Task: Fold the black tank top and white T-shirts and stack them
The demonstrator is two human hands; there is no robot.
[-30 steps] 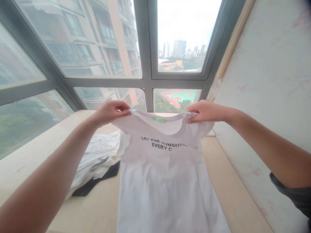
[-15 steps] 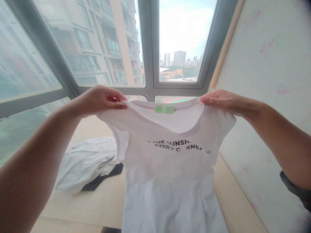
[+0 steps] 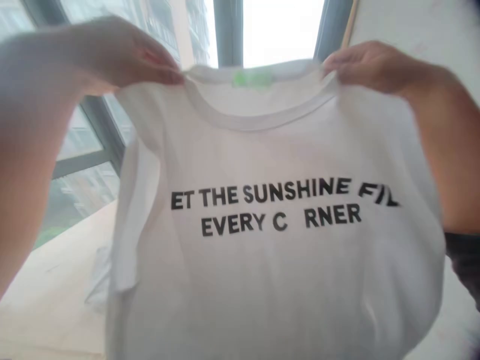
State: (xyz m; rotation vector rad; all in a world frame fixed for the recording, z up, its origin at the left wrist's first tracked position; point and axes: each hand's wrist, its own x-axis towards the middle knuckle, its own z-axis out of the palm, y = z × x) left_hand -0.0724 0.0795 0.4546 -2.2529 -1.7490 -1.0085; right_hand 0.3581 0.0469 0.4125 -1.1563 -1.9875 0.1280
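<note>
White shirt [image 3: 270, 280]: raised nearer since before
Left hand [image 3: 116, 52]: fingers [image 3: 159, 74] pinching collar [image 3: 258, 122], left side
Right hand [image 3: 378, 67]: pinching right side; shirt hangs below

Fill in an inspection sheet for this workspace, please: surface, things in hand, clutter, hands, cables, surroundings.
Surface: pale tabletop, partly hidden behind the shirt.
Things in hand: white shirt, held up and spread by the shoulders, with dark lettering across the chest and a green label inside the neck.
Clutter: white cloth on the tabletop, mostly hidden and blurred.
Hands: left hand and right hand each pinch the shirt beside its collar; the left is blurred.
Cables: nothing seen.
Surroundings: grey window frame, buildings blurred beyond the glass, pale wall at right.
</note>
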